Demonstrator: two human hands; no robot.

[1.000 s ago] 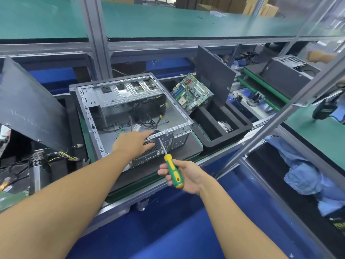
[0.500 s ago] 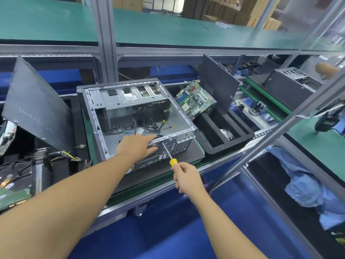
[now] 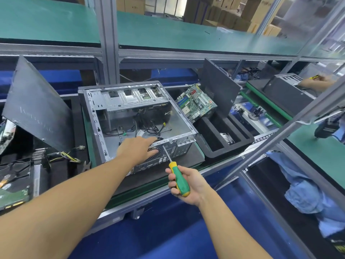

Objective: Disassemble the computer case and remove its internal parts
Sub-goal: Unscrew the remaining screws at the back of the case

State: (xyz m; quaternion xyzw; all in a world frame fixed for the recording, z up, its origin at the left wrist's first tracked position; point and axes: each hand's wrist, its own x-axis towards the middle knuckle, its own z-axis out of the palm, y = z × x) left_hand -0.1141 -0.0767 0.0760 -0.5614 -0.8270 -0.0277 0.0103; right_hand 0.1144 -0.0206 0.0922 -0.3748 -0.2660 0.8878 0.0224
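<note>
While the head camera looked down, the green-topped shelf [image 3: 168, 34] spanned the far side above the bench.

Computer case [image 3: 130, 98]: centre of the bench, lying on its side with the open side up. Long axis ran near to far, the near end swung a little right. Drive bays at the far end, perforated rear panel facing near.

Dark side panel [image 3: 35, 105] leaned tilted to the left of the case. A second panel [image 3: 218, 90] stood tilted to the far right.

Black foam tray [image 3: 229, 146] just right of the case. Motherboard [image 3: 196, 102] propped at a slant in its far end.

Left hand [image 3: 137, 149]: palm down, fingers straight, resting over the near rim of the case and gripping nothing.

Right hand [image 3: 188, 184]: near side of the case, fingers wrapped fully round the handle of the screwdriver [image 3: 179, 179].

Screwdriver: green and yellow handle, long axis running from near right to far left. Shaft pointed away at the upper rear panel, just beside the left hand. Could not tell whether the tip touched.

Loose black cables [image 3: 153, 129] lay on the case floor beyond the left hand.
</note>
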